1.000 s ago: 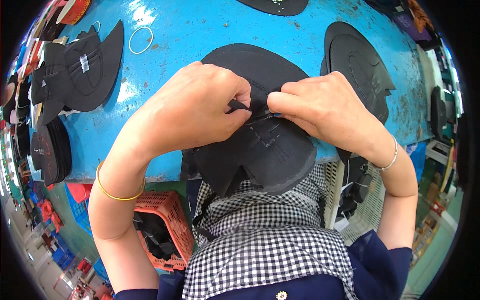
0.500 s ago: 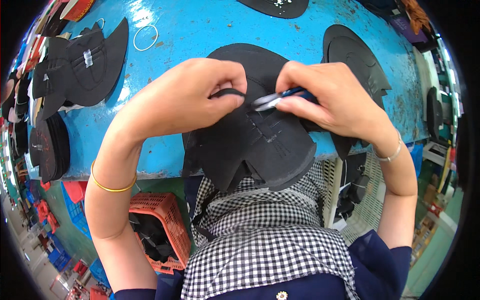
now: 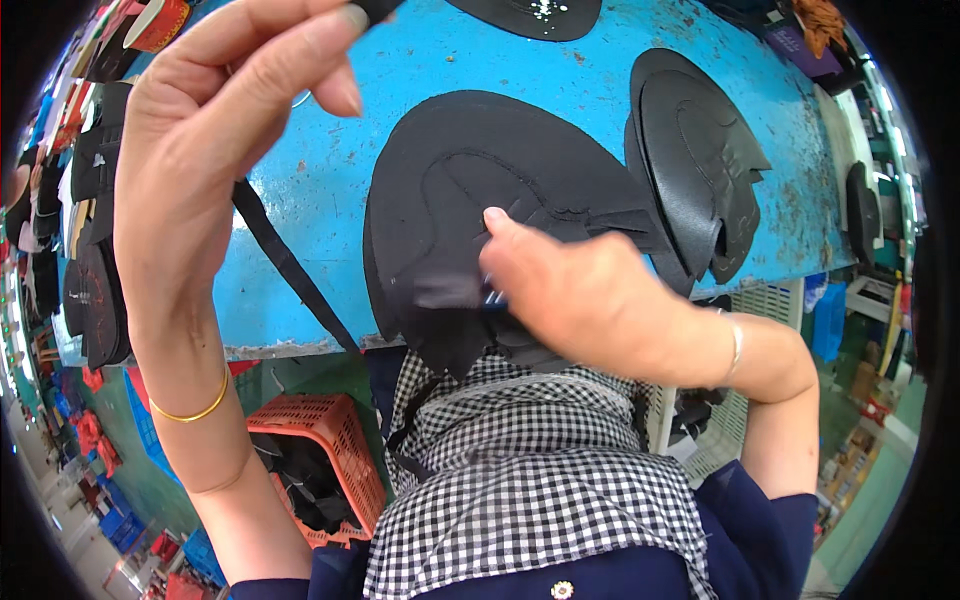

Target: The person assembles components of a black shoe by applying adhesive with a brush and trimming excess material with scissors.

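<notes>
In the raised left hand [image 3: 220, 120], a dark fabric end [image 3: 379, 9] was pinched between thumb and fingertips, apparently so that it was kept apart from the layered black piece [image 3: 490, 125] lower down. A black strip [image 3: 287, 262] was seen running from behind the wrist toward the near table edge; whether it was joined to that end could not be told. The layered piece was laid flat at the front of the blue table [image 3: 335, 150], its notched end brought up to the checked apron [image 3: 520, 490], presumably so that its stitching was kept within easy reach. Above it the right hand [image 3: 575, 290] was held with the thumb stretched forward and a metal tool [image 3: 450, 290], smeared by motion, carried low in the grip; how the other fingers were closed could not be told. Similar pieces were stacked just to the right [image 3: 700, 150], and another, flecked with white [image 3: 530, 15], was placed at the far side. The tabletop was scuffed and spotted. Below, an orange basket [image 3: 365, 460] filled with dark scraps and a pale crate [image 3: 728, 440] were stood on the green floor.
</notes>
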The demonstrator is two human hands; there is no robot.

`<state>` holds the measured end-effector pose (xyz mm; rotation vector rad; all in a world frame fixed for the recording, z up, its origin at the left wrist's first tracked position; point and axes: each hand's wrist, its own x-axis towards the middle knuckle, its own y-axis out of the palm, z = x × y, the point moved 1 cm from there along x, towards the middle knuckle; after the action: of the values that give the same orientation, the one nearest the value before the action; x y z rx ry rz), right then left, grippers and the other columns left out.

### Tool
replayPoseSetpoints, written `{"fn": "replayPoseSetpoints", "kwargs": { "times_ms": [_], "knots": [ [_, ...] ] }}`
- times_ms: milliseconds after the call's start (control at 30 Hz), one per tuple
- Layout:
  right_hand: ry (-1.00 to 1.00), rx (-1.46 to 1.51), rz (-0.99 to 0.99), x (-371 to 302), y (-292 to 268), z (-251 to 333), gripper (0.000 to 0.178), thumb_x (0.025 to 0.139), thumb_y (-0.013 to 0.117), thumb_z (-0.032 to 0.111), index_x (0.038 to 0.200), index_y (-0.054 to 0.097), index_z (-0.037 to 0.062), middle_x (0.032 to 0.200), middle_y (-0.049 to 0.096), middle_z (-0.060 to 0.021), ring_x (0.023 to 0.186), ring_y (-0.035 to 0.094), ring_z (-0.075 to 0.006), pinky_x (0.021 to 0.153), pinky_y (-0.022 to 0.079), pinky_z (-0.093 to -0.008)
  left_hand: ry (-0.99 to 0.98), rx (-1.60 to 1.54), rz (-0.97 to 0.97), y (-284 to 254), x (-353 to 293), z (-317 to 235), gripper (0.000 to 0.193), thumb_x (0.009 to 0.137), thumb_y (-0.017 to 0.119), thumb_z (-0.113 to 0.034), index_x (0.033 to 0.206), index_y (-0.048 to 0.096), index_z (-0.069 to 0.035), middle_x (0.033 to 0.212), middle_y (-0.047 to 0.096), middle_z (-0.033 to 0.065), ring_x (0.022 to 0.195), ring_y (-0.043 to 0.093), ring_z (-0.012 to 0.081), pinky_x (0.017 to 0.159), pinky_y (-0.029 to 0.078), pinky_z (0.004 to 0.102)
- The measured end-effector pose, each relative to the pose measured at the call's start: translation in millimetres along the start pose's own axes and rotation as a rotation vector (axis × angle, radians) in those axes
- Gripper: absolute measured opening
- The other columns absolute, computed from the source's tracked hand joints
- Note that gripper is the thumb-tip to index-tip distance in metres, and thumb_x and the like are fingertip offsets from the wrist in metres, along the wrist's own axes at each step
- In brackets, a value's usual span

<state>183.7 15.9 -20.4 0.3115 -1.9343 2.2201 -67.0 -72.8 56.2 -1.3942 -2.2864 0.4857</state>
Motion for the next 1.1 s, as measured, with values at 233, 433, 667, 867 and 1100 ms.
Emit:
{"fn": "replayPoseSetpoints", "kwargs": {
  "times_ms": [233, 433, 667, 867, 1100],
  "knots": [
    [0.879, 1.085, -0.679, -142, -52, -123, 0.036, 0.1, 0.049, 0.015, 0.131, 0.058, 0.0004, 0.124, 0.064, -0.01, 0.103, 0.063, -0.0241, 0.088, 0.052, -0.0363, -0.219, -0.16, 0.492, 51, -1, -14, 0.008, 0.088, 0.073, -0.008, 0.088, 0.069, -0.001, 0.074, 0.07, 0.003, 0.065, 0.061, 0.0039, 0.062, 0.045, 0.0178],
    [1.28, 1.034, -0.759, -212, -63, -156, 0.029, 0.107, 0.048, 0.026, 0.125, 0.058, 0.005, 0.098, 0.06, 0.0012, 0.053, 0.036, 0.0, 0.047, 0.027, -0.0165, -0.045, 0.084, 0.794, 89, 3, 4, 0.011, 0.082, 0.074, -0.011, 0.087, 0.073, -0.001, 0.075, 0.071, 0.0046, 0.066, 0.062, 0.0095, 0.062, 0.048, 0.0256],
    [1.012, 1.037, -0.485, -131, -50, -109, 0.021, 0.108, 0.043, 0.019, 0.123, 0.052, 0.0059, 0.076, 0.045, 0.0047, 0.055, 0.03, -0.0002, 0.049, 0.023, -0.0169, -0.163, 0.262, 0.848, 99, 10, 8, 0.012, 0.08, 0.073, -0.012, 0.085, 0.073, -0.002, 0.07, 0.067, 0.0081, 0.058, 0.057, 0.0145, 0.058, 0.047, 0.0292],
    [0.459, 0.793, 0.009, -60, -35, -78, 0.01, 0.094, 0.06, 0.003, 0.104, 0.058, 0.0039, 0.084, 0.062, -0.0056, 0.072, 0.063, -0.0144, 0.064, 0.048, -0.0278, -0.07, 0.269, 0.857, 101, 13, 11, 0.012, 0.081, 0.073, -0.012, 0.087, 0.073, -0.003, 0.068, 0.066, 0.0077, 0.057, 0.056, 0.0149, 0.057, 0.046, 0.0294],
    [0.2, 0.634, 0.097, -27, -13, -79, 0.012, 0.087, 0.069, 0.01, 0.094, 0.058, 0.01, 0.072, 0.06, -0.0062, 0.067, 0.063, -0.0268, 0.059, 0.047, -0.0383, 0.084, 0.084, 0.847, 102, 8, 28, 0.009, 0.081, 0.073, -0.011, 0.087, 0.073, -0.005, 0.066, 0.063, 0.0066, 0.053, 0.051, 0.0137, 0.053, 0.042, 0.0292]
  ]
}}
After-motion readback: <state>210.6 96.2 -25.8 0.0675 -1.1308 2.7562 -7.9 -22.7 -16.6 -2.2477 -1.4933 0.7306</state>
